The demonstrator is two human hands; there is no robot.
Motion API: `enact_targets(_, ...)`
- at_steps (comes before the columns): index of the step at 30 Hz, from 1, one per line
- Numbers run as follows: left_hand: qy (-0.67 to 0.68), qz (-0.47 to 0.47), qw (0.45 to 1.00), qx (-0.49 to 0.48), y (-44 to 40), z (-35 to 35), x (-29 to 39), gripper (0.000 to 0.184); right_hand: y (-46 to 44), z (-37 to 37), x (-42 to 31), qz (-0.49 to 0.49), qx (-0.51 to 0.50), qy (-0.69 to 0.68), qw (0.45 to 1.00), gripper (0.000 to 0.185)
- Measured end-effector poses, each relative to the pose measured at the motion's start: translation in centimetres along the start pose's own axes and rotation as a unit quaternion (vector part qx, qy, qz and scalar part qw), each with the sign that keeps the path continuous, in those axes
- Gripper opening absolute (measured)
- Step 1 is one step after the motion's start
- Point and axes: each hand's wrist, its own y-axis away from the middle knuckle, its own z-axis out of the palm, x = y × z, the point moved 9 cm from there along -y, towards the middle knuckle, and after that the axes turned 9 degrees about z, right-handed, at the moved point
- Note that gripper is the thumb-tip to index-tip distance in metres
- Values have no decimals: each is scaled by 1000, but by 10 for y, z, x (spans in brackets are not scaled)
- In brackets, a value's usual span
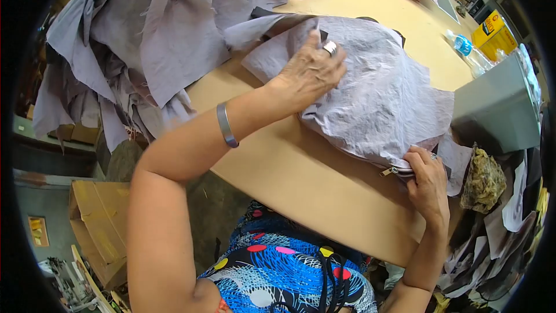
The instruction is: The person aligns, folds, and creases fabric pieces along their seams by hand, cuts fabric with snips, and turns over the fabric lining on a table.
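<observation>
A pale grey-lilac, crinkled fabric piece with a zipper (370,75), which looks like a bag turned inside out, lies on the table in front of me. My left hand (315,69) is on its upper left part, fingers curled against the cloth near a raised flap (255,30). The fingertips of that hand are partly hidden and slightly blurred. At the lower right corner, my right hand (428,182) grips the fabric edge beside a metal zipper pull (390,171). Thumb and fingers close around that edge.
A big heap of similar cloth pieces (174,40) covers the table's left end. To the right stand a grey bin (498,104), a plastic bottle (466,46) and a yellow can (494,35). A crumpled yellowish bundle (483,179) sits nearby. A cardboard box (101,220) is below left.
</observation>
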Motion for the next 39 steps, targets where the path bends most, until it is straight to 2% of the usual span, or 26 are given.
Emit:
enact_targets(2, -104, -89, 987, 84, 1, -13, -10, 21, 1, -2, -4, -8, 11, -3, 1000, 33)
enact_targets(6, 177, -78, 981, 30, -4, 29, 4, 28, 1, 0, -3, -9, 5, 1, 1000, 32)
enact_targets(7, 164, -59, 985, 14, -5, 32, 6, 36, 1, -1, -4, -9, 5, 0, 1000, 32)
enact_targets(13, 176, -80, 980, -49, -4, 38, 7, 42, 2, -1, -3, -14, 16, -2, 1000, 31)
enact_targets(22, 193, -98, 976, -17, 5, 28, -1, 35, 2, -1, -5, -19, 24, 16, 999, 28)
enact_targets(25, 295, -208, 929, -86, 11, 30, -17, 37, 3, -1, -5, -18, 21, 19, 999, 28)
enact_targets(29, 277, -298, 909, 90, 33, 50, -67, 40, 3, 0, -4, -19, 25, 17, 999, 28)
enact_targets(32, 258, -364, 891, -86, 40, 57, -79, 38, 3, -2, -6, -27, 27, 18, 999, 28)
enact_targets(34, 398, -388, 831, 6, 52, 66, -91, 26, 2, 0, -5, -14, 17, 21, 1000, 27)
enact_targets(36, 552, -398, 725, 104, 71, 80, -107, 16, 3, 0, -3, -9, 25, 18, 999, 26)
enact_targets(37, 672, -381, 603, 201, 84, 78, -116, 10, 4, -1, -3, -16, 38, 14, 999, 25)
enact_targets(38, 764, -350, 458, 289, 91, 73, -125, 5, 4, -2, -4, -23, 54, 10, 998, 25)
enact_targets(39, 761, -375, 412, 334, 97, 62, -131, 5, 4, -1, -3, -19, 50, 12, 998, 25)
